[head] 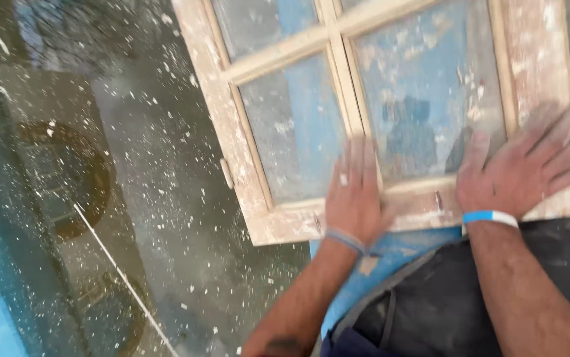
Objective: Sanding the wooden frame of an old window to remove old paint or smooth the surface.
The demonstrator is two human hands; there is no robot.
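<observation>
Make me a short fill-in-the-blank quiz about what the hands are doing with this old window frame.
1. Both hands lie flat on a wooden ____ frame.
2. The right hand has a bright ____ wristband.
3. The left hand rests across the frame's ____ rail.
4. The dark floor is speckled with ____ flecks.

Missing words: window; blue; bottom; white
</observation>
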